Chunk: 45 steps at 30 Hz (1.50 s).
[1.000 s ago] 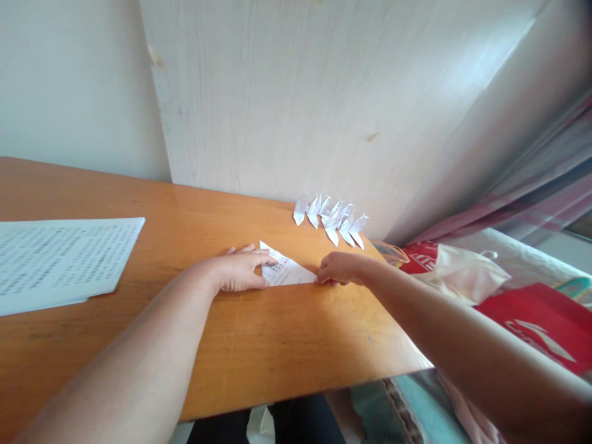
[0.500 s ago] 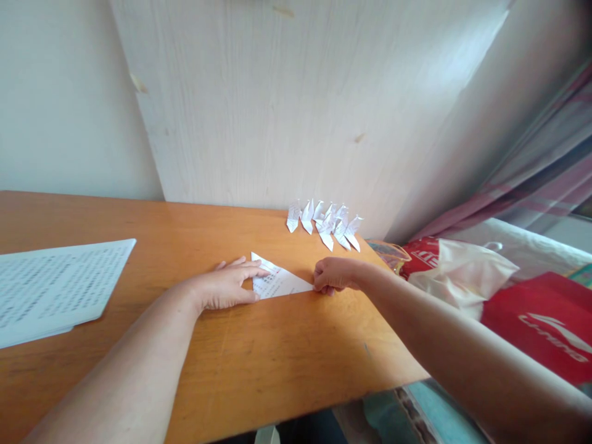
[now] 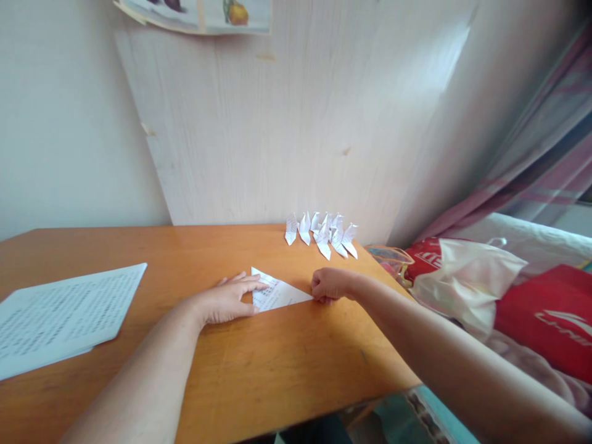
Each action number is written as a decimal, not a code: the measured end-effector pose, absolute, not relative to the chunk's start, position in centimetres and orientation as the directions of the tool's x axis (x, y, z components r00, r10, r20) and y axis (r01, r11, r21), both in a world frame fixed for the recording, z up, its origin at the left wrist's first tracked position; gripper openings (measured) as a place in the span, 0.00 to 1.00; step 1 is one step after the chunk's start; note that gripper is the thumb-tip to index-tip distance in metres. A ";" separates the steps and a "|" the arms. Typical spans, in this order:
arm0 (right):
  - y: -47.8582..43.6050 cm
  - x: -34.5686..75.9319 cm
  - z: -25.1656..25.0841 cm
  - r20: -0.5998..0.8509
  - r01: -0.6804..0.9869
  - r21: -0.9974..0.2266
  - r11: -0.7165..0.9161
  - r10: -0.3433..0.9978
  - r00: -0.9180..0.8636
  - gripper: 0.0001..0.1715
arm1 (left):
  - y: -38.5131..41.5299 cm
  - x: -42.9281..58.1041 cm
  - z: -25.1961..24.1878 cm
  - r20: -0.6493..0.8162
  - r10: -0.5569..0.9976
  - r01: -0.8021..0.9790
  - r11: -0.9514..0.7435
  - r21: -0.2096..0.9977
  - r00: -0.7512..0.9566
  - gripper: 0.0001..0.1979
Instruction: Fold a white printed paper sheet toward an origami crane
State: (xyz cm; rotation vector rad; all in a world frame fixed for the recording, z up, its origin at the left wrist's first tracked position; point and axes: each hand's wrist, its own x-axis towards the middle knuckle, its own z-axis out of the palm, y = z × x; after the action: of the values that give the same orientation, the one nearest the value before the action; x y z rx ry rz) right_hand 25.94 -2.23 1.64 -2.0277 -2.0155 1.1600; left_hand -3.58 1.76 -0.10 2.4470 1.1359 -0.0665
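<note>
A printed sheet of paper folded into a triangle [image 3: 277,295] lies flat on the wooden table [image 3: 259,364]. Its short side is under the spread fingers of my left hand [image 3: 231,298], which rests flat and open. At the sharp right-hand tip, my right hand [image 3: 333,285] is curled closed, its fingers pinching the paper's point. Behind, against the wall board, stand several small folded paper figures [image 3: 324,237] with pointed lower ends.
On the left lies a stack of printed sheets [image 3: 74,314]. Beyond the table's right edge sit a white plastic bag [image 3: 467,277] and a red bag [image 3: 548,314]. A pale board [image 3: 277,135] leans at the back, with a fruit picture [image 3: 203,13] above. A curtain [image 3: 518,160] hangs right.
The camera has tilted up, so the fruit picture now shows and the table sits lower in view. Both hands keep their places on the folded paper.
</note>
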 end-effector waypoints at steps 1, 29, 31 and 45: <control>-2.3 26.0 1.5 -0.447 0.833 -0.533 -0.146 0.885 -0.130 0.04 | 1.8 -3.6 -0.1 -0.222 0.715 0.736 -0.568 0.368 0.663 0.33; -2.5 24.7 0.7 -0.263 0.755 -0.643 -0.127 0.963 -0.061 0.05 | -0.2 -2.8 1.2 -0.161 0.835 0.815 -0.440 0.377 0.526 0.46; -1.7 23.7 0.6 -0.179 0.797 -0.598 -0.086 0.984 -0.027 0.07 | -0.1 -2.8 1.2 -0.167 0.836 0.818 -0.437 0.374 0.523 0.46; -1.2 21.2 -1.9 0.026 0.822 -0.566 0.060 0.998 -0.055 0.09 | -0.1 -3.0 0.9 -0.159 0.831 0.803 -0.437 0.405 0.532 0.46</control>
State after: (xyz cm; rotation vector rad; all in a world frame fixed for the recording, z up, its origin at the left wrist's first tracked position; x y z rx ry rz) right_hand 21.23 -1.21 -1.89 -1.8149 -1.9337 0.5741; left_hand -3.04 -0.12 0.90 2.3413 1.3339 0.0881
